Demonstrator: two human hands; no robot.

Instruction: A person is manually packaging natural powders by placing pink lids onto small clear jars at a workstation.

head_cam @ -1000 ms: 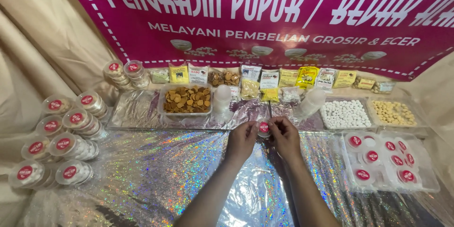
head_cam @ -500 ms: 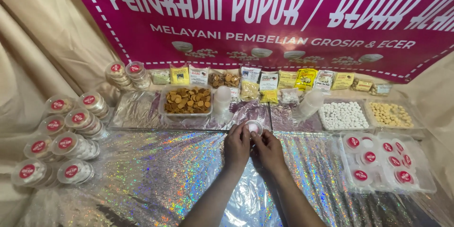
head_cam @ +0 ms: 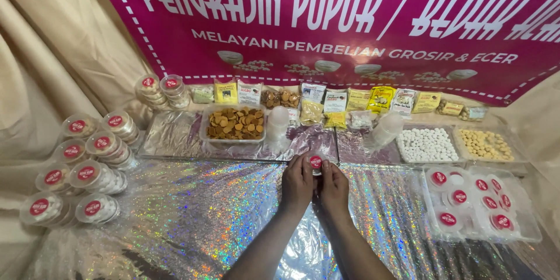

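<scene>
**Both hands close on a small red-labelled tub at mid-bench**

The small round tub (head_cam: pixel 315 163) is clear plastic with a round red sticker on its lid, the same kind as the tubs stacked elsewhere. It sits between the two hands, just above the glittering holographic sheet (head_cam: pixel 192 216) that covers the bench, at the near edge of the silver foil trays. The left hand (head_cam: pixel 297 184) and right hand (head_cam: pixel 333 186) press in from either side, fingers (head_cam: pixel 305 160) curled around the tub and gripping it, thumbs meeting beneath.

Half a second ago the tub showed its pale, unlabelled face between the hands; now the red sticker faces the camera. The hands have stayed at the same spot on the bench, drawn slightly closer together.

Around them: a tray of tan discs (head_cam: pixel 235 123), a tray of white pellets (head_cam: pixel 427 144), a tray of yellowish pellets (head_cam: pixel 484 144), stacks of labelled tubs at the left (head_cam: pixel 79 172), a clear box of more tubs at the right (head_cam: pixel 475 201), and a magenta banner (head_cam: pixel 350 23) behind.
</scene>
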